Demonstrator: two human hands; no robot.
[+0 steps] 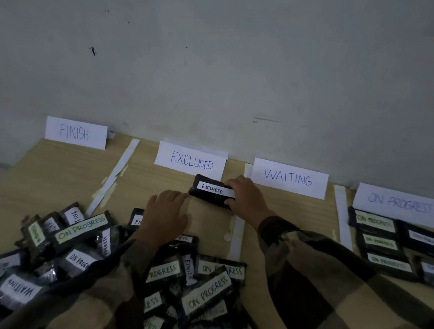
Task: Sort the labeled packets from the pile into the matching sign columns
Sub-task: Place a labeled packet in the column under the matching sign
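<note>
Black packet (210,193) labeled EXCLUDED lies flat on the table (59,171), just in front of the EXCLUDED sign (191,160), near its right end. Long axis runs left to right, nearly parallel to the sign, the right end a little nearer me. White label faces up, lettering upright from my side.

My right hand (247,198) clamps the packet's right end, fingers over the far edge, thumb on the near edge. My left hand (164,212) lies flat and relaxed on the table, fingertips at the packet's left end; cannot tell if they touch.

Columns, marked off by paper strips (114,176): this packet lies alone below the EXCLUDED sign. Far right of that sign, the ON PROGRESS sign (397,205) has several matching packets (378,238) laid in rows. The mixed pile (80,257) lies nearer me, below and left of the EXCLUDED sign.
</note>
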